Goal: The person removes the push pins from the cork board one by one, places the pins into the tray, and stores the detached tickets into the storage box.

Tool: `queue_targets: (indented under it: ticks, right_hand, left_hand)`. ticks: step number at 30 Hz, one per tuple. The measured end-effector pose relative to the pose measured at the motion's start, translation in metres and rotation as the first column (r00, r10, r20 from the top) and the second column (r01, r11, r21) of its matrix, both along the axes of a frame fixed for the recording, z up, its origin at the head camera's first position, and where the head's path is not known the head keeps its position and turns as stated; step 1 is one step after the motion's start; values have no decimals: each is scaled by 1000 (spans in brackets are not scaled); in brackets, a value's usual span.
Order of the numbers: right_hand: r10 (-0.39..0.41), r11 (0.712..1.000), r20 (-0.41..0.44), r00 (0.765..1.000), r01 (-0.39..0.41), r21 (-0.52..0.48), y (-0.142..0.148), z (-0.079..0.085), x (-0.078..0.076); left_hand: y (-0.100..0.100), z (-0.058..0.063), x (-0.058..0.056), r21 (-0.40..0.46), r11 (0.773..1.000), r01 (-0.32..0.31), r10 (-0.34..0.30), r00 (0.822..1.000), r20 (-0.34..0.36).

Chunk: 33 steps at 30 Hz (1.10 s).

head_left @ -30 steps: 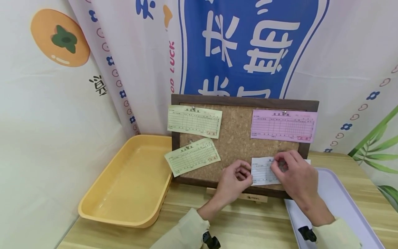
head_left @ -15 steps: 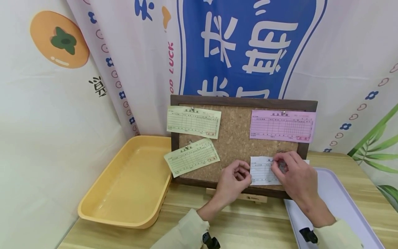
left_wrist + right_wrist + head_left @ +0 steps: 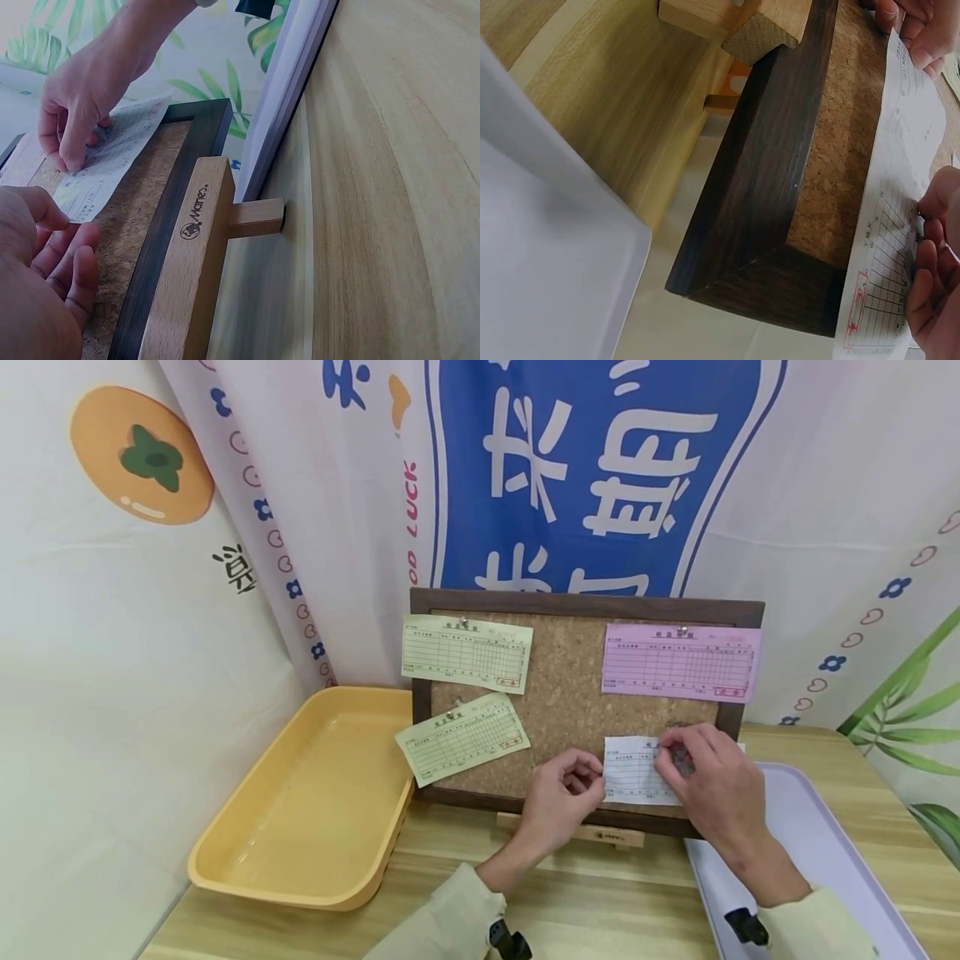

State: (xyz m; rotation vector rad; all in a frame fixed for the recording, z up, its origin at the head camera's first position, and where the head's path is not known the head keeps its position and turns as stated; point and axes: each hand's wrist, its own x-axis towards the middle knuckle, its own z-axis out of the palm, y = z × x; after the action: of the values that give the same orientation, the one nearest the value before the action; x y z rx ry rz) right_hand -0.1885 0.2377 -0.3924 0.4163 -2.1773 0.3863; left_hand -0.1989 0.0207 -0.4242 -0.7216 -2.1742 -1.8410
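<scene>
A white receipt slip (image 3: 628, 768) lies against the lower right of a framed corkboard (image 3: 570, 693). My left hand (image 3: 562, 797) pinches its lower left corner between thumb and fingers; the left wrist view shows this grip on the slip (image 3: 120, 142). At the slip's upper middle, the thumb and forefinger of my right hand (image 3: 716, 789) come together on what looks like a pushpin, mostly hidden by the fingertips. The right wrist view has the slip (image 3: 881, 262) standing slightly off the cork, its right end over the frame.
Two green slips (image 3: 467, 652) are pinned at the board's left, the lower one tilted. A pink slip (image 3: 681, 662) is pinned at upper right. A yellow tray (image 3: 300, 810) stands left, a lilac tray (image 3: 806, 852) right. A wooden stand (image 3: 199, 240) supports the board.
Both hands keep their places at the white slip. The whole head view has shifted very slightly; nothing has been let go or newly taken.
</scene>
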Motion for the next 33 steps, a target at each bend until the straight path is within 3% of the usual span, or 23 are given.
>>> queue_targets:
  ticks: [11, 19, 33]
  right_hand:
    - [18, 1000, 24, 1000, -17, -16, -1, -7, 5]
    - [28, 1000, -9, 1000, -28, 1, 2, -7, 3]
    - [62, 996, -46, 997, -60, 60, 5, -3, 1]
  left_hand:
    - [0, -8, 8, 19, 1000, -14, 14, 1000, 12]
    - [2, -7, 4, 20, 1000, -14, 14, 1000, -24]
    - [2, -5, 1, 36, 999, -16, 17, 1000, -26]
